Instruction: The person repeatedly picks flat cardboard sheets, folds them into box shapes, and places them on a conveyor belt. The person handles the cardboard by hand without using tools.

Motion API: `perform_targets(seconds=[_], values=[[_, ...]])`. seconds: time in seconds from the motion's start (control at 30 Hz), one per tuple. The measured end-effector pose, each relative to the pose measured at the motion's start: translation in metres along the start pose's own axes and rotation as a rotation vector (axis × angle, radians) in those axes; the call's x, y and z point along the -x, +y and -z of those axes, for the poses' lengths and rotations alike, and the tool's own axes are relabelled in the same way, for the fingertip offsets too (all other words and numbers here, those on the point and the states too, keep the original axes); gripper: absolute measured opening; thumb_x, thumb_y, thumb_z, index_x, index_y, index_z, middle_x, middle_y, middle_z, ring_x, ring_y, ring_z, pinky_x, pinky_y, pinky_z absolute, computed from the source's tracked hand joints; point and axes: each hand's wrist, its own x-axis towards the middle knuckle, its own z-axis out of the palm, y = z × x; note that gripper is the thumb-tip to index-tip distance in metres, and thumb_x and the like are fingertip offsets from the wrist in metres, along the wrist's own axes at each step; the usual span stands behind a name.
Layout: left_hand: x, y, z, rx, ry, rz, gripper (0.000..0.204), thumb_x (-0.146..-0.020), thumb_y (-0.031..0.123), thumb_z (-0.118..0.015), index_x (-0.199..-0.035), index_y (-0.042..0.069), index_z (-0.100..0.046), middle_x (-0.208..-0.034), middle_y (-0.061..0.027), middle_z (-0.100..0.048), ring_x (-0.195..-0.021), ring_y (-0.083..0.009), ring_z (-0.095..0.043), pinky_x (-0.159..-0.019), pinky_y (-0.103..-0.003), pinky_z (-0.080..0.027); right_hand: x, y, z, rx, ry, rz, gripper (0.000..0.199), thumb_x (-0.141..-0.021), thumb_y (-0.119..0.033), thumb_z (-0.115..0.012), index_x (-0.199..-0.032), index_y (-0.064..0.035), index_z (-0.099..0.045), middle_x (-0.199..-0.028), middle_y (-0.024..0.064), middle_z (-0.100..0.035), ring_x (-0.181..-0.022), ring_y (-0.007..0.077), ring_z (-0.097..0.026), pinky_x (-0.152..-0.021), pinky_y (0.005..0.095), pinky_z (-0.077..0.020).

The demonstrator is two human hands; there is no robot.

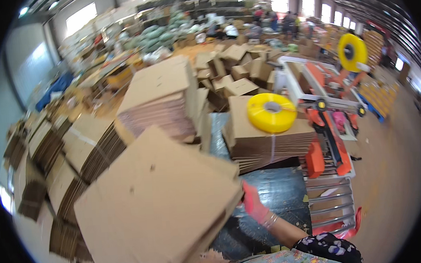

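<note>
— Gripping the near edge of a folded cardboard box [157,207], the right hand [254,204], in a red glove, has its fingers closed on the board's right side. Left hand?

— Hidden behind the box; whether it is spread or clenched cannot be told. The box is held tilted in front of the person, above the dark table [282,194], and blurred.

— Contents of the box?

— Nothing can be seen; it shows only its broad outer face, partly flattened.

— Moving outward?

— A bundle of flat cartons [264,142] lies on the table beyond the hand, tied with a pale strap, and a yellow tape roll [271,112] rests on top of it. A taller stack of flat cartons [163,100] stands to its left. More flat cartons [72,159] lean in rows at far left.

— To the right?

— An orange and white taping machine [325,119] stands beside the table, with a second yellow roll [352,51] mounted above it. Assembled boxes [235,67] are heaped behind; their insides are not visible.
</note>
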Motion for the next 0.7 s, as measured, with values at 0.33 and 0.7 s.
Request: perform_targets(seconds=[0.33, 0.7], values=[[0.030, 0.041, -0.112, -0.201, -0.287, 0.008, 0.068, -0.094, 0.050, -0.045, -0.148, 0.009, -0.033, -0.137, -0.0144, -0.045, -0.117, -0.0295, -0.047, -0.097, -0.042, -0.039, -0.032, 0.001, -0.003, -0.685, -0.874, -0.603, 0.044, -0.102, -0.035, -0.048, -0.136, -0.0067, -0.053, -0.129, 0.0115, -0.062, -0.116, 0.0230, -0.061, -0.101, 0.0402, -0.0491], [0.092, 0.005, -0.165, -0.268, -0.515, 0.054, 0.074, -0.091, 0.059, -0.042, -0.146, 0.009, -0.036, -0.128, -0.0168, -0.051, -0.105, -0.0309, -0.052, -0.088, -0.041, -0.044, 0.018, -0.058, 0.035, -0.458, -0.829, -0.515, 0.046, -0.099, -0.036, -0.052, -0.135, -0.0072, -0.052, -0.125, 0.0119, -0.062, -0.113, 0.0242, -0.062, -0.096, 0.0389, -0.0508]])
